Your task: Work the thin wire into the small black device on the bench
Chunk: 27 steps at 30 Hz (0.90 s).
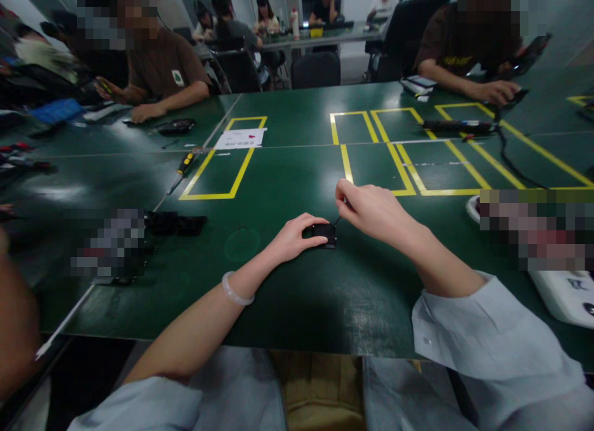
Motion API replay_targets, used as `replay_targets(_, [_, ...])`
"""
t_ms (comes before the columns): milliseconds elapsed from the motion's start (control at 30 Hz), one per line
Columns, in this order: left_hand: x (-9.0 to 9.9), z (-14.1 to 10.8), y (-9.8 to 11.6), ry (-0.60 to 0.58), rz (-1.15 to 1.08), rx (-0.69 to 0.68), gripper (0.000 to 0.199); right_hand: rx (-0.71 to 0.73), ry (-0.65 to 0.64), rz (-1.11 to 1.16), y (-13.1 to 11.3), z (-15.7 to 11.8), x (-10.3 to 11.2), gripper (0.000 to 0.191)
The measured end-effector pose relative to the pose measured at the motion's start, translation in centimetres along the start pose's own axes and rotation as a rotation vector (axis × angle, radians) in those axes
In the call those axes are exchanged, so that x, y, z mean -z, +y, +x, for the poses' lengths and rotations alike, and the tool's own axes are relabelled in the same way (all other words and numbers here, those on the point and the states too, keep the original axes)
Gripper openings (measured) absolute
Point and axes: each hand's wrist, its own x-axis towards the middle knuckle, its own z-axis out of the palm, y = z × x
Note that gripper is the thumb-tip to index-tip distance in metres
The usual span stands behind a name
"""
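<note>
My left hand (297,236) pinches a small black part (325,235) on the green tabletop (288,301), thumb and fingers clamped on its left side. My right hand (366,205) holds a thin dark tool (337,221) at the part's right edge, its grip closed around it. A yellow-and-black screwdriver (185,163) lies farther off, to the left.

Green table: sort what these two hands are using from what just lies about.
In use:
- black part, in the left hand
- thin tool, in the right hand

Lying about:
- screwdriver
- paper
- black pieces
</note>
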Motion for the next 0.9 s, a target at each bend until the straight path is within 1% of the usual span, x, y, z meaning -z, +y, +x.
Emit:
replay_targets(233, [-0.06, 0.01, -0.22, 0.003, -0.002, -0.005, 0.039, 0.019, 0.000, 0.031, 0.29, -0.01, -0.25, 0.029])
replay_targets(467, [-0.03, 0.00, -0.17, -0.002, -0.003, -0.002, 0.039, 0.003, 0.019, -0.009, 0.06, -0.02, -0.13, 0.024])
replay_targets(900, [0.00, -0.04, 0.01, 0.006, -0.002, -0.006, 0.038, 0.006, 0.016, 0.005, 0.08, -0.03, -0.18, 0.025])
